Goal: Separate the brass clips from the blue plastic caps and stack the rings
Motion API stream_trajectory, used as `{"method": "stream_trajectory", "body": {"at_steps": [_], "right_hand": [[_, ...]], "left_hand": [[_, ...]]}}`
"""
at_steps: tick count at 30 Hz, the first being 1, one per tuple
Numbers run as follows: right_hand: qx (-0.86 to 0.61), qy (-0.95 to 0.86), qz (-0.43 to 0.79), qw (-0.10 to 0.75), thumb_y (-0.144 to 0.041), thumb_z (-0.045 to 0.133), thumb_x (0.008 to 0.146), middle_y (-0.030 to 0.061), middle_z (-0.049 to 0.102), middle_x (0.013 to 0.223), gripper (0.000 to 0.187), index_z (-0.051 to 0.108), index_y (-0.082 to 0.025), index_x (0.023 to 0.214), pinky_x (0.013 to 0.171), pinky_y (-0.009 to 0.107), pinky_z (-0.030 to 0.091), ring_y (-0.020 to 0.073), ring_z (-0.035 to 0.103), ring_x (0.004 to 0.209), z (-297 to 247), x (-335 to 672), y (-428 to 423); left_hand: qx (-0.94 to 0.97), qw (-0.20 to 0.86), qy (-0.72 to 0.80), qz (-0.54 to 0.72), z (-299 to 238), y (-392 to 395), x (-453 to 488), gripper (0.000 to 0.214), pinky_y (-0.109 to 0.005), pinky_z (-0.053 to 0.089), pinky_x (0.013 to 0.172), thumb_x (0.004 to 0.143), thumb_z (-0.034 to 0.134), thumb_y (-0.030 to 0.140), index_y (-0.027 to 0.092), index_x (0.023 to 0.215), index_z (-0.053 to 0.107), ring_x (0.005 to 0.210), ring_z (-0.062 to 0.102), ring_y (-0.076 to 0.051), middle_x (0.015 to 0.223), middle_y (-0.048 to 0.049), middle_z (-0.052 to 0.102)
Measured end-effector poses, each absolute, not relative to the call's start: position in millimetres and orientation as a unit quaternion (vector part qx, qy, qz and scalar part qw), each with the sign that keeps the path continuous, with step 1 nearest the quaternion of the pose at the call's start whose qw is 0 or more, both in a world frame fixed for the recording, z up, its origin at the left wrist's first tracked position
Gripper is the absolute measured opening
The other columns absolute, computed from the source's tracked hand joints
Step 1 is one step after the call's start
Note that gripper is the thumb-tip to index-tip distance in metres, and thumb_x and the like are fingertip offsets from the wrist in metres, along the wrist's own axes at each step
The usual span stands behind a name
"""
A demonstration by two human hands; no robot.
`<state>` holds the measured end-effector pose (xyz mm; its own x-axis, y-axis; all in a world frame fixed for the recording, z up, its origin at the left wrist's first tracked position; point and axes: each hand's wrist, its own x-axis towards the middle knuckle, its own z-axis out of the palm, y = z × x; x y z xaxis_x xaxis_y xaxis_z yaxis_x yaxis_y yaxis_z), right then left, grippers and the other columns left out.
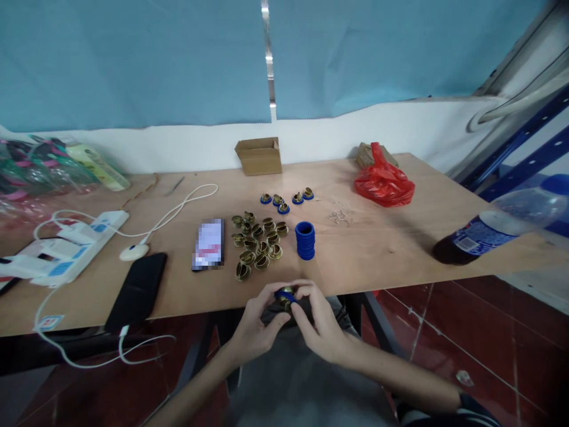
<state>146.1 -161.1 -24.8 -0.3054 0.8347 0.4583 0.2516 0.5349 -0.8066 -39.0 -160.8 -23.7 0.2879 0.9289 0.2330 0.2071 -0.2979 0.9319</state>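
Note:
Between my two hands, just off the table's front edge, is a brass-coloured round metal fitting with a blue ring [285,296] around it. My left hand [260,323] grips it from the left, thumb below and fingers above. From the right, the thumb and fingers of my right hand [320,323] close on the same piece. Beyond my hands lies a group of bare brass fittings [261,242]. A stack of blue rings [305,241] stands to their right. Farther back sit several brass fittings with blue rings on them [283,207].
A phone with a lit screen [208,244], a black phone [136,290] and a white power strip [84,252] lie left. Right are small wire pieces [340,216], a red plastic bag [386,185] and a tilted cola bottle [471,240]. A cardboard box [260,159] stands behind.

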Motion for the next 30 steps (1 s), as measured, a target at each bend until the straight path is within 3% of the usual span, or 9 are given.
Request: {"method": "stream_trajectory", "body": {"at_steps": [5,9,13,17,24,30], "right_hand": [[-0.376,-0.707,0.352,0.484,-0.022,0.048,0.102,0.0060,0.062,0.106,0.015,0.049,-0.024,0.118,0.084,0.031,0.054,0.0181,0.063,0.094,-19,150,-157],[-0.369,-0.685,0.415,0.472,-0.030,0.046,0.105,0.0039,0.061,0.098,0.012,0.057,-0.023,0.104,0.080,0.029,0.052,0.0167,0.061,0.088,-18,149,-152],[-0.357,-0.637,0.480,0.486,-0.034,0.052,0.104,0.0034,0.058,0.100,0.015,0.057,-0.023,0.096,0.077,0.027,0.051,0.0150,0.059,0.087,-18,147,-149],[-0.342,-0.610,0.529,0.481,-0.037,0.055,0.103,0.0050,0.053,0.106,0.020,0.055,-0.022,0.090,0.071,0.026,0.051,0.0145,0.057,0.085,-20,147,-146],[-0.363,-0.654,0.451,0.486,-0.033,0.052,0.104,0.0059,0.054,0.106,0.016,0.054,-0.022,0.092,0.075,0.028,0.047,0.0166,0.056,0.091,-25,150,-146],[-0.382,-0.679,0.377,0.501,-0.026,0.050,0.104,0.0058,0.055,0.105,0.012,0.052,-0.022,0.092,0.076,0.029,0.047,0.0171,0.057,0.091,-23,155,-144]], "left_hand": [[0.708,0.425,0.409,0.389,-20,-161,-45,0.036,-0.029,0.058,0.088,0.097,0.055,0.020,0.024,0.133,0.059,0.097,0.072,-0.020,0.110,-0.0070,0.074],[0.696,0.431,0.410,0.401,-24,-163,-43,0.033,-0.026,0.059,0.083,0.100,0.052,0.023,0.024,0.132,0.060,0.093,0.073,-0.018,0.110,-0.0067,0.074],[0.668,0.420,0.425,0.444,-27,-161,-39,0.029,-0.027,0.058,0.091,0.100,0.053,0.023,0.024,0.128,0.061,0.106,0.072,-0.019,0.118,-0.0078,0.073],[0.629,0.422,0.457,0.466,-28,-160,-36,0.023,-0.026,0.060,0.087,0.101,0.052,0.026,0.022,0.120,0.065,0.099,0.073,-0.017,0.115,-0.0077,0.074],[0.572,0.515,0.431,0.471,-31,-162,-28,0.045,-0.031,0.063,0.087,0.082,0.077,0.020,0.024,0.123,0.061,0.099,0.075,-0.020,0.110,-0.0048,0.075],[0.598,0.459,0.440,0.488,-31,-157,-34,0.044,-0.035,0.062,0.093,0.081,0.080,0.022,0.024,0.122,0.064,0.106,0.072,-0.023,0.123,-0.0078,0.068]]}}
